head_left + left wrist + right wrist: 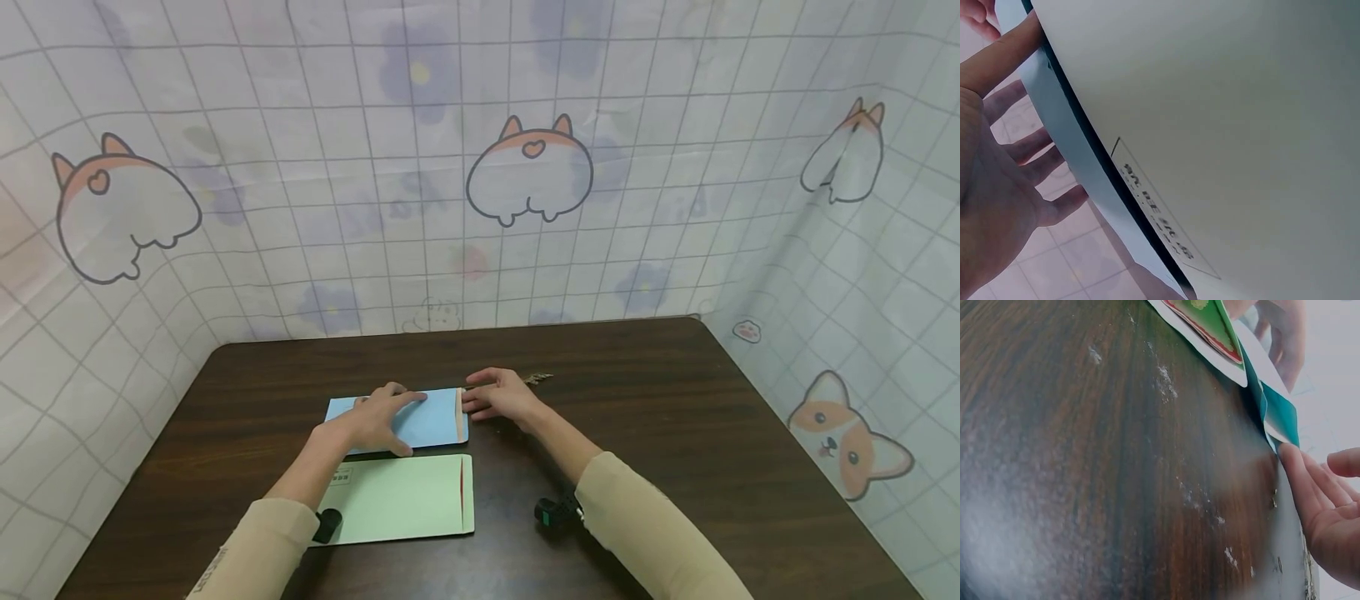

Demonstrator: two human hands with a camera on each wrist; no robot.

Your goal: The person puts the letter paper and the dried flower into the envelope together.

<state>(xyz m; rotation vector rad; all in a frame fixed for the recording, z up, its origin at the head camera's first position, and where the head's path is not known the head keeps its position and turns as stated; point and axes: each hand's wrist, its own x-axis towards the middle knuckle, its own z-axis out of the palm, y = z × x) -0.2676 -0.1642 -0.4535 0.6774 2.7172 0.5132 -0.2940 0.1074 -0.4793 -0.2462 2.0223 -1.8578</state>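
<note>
A light blue envelope [438,421] lies on the table, its flap end toward the right. My left hand [371,421] rests on its left and middle part, fingers spread. At the right end, my right hand [506,397] reaches to the flap. In the right wrist view, the extended fingertips of the right hand [1329,519] touch the blue flap's edge [1282,415], with the thumb apart. Nearer me lies a pale green envelope [397,500] with a printed box at its upper left. Red shows along its flap end [1207,340]. Anything inside the blue envelope is hidden.
A small gold-coloured item [537,378] lies behind my right hand, too small to identify. Everything lies on a dark wood-grain table [645,400]. A patterned white curtain [337,208] stands along its back and sides.
</note>
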